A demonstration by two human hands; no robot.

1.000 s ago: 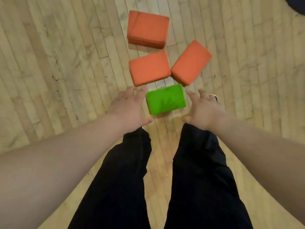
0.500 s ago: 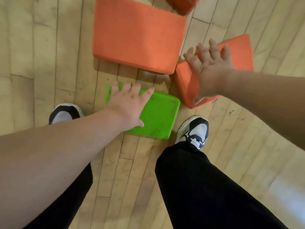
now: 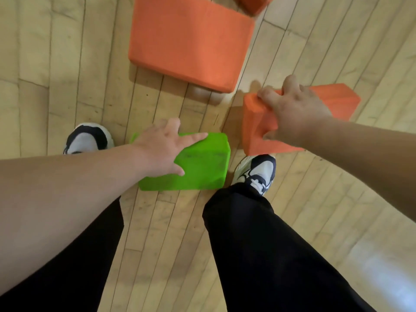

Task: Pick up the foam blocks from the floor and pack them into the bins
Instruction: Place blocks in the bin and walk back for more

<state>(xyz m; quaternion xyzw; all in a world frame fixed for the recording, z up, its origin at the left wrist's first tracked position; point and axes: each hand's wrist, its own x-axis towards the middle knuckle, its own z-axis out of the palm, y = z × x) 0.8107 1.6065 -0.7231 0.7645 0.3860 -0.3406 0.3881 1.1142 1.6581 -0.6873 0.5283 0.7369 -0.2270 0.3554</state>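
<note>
On the wooden floor (image 3: 67, 64) we see a big orange block (image 3: 191, 39) lying flat. Nearer lies the green block (image 3: 202, 163); the left hand (image 3: 162, 149) grips it, fingers curled over its far edge. The right hand (image 3: 295, 113) pinches a tilted orange block (image 3: 254, 131), just beside the shoes (image 3: 256, 172)

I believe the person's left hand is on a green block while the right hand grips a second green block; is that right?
Not quite. The head view shows the left hand on the green block, as you say, but the right hand grips an orange block, not a second green one. Only one green block is in view.
</note>
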